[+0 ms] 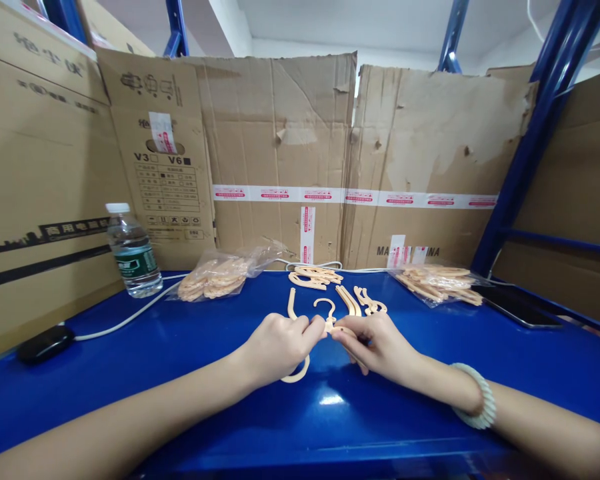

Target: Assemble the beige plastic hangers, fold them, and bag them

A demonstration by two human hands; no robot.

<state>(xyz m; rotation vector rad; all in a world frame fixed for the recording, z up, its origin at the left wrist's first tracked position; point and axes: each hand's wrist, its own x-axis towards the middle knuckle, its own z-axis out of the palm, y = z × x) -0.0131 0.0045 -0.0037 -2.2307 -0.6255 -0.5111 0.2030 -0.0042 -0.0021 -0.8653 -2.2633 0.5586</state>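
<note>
A peach plastic hanger with a curved hook (325, 305) is between my two hands, the hook pointing up. My left hand (285, 343) pinches the left side of the hook's base; its fingers are closed. From the right, my right hand (380, 343) grips the other side with thumb and fingertips, which cover most of the joint. One curved peach piece (296, 379) shows below my left hand and a straight bar end (291, 303) above it; whether they are joined is hidden. Just beyond my right hand lie several hanger arms (349, 301) and small hook pieces (373, 303).
Further back is a pile of peach hanger parts (315, 275). Bagged parts lie left (215, 277) and right (437, 283). A water bottle (134, 250), a black mouse (46, 343) with white cable and a phone (517, 307) are on the blue table (220, 427). Cardboard (280, 147) walls the back.
</note>
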